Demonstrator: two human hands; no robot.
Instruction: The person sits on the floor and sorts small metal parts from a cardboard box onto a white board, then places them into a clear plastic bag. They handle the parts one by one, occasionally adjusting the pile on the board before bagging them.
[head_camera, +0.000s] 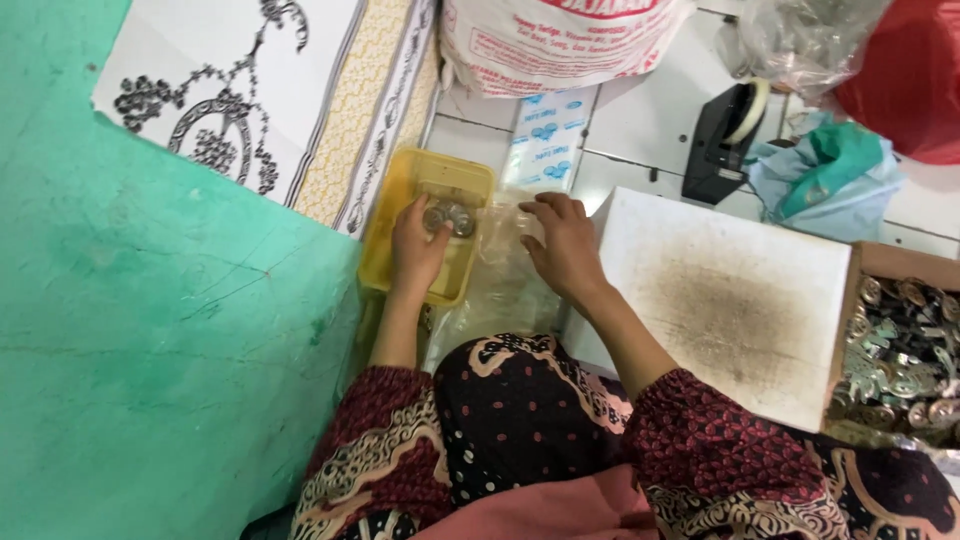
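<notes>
Head view is looking down at a person sitting on the white tiled floor (650, 125). The left hand (415, 250) is reaching into a yellow tray (400, 200) and is holding a small bunch of round shiny metal pieces (448, 216) with its fingers closed around them. The right hand (565, 245) is lying just beside it, fingers bent and pressing down on a clear plastic bag (500, 275) that is lying between the tray and a white board (730, 300). The board has a dark smudge in its middle. At its right edge a cardboard box (900, 265) is holding many more shiny metal pieces. Behind the board a black tape holder (720, 140) is standing, with a blue-green cloth (830, 175) next to it. A green wall (150, 330) is filling the left side.
</notes>
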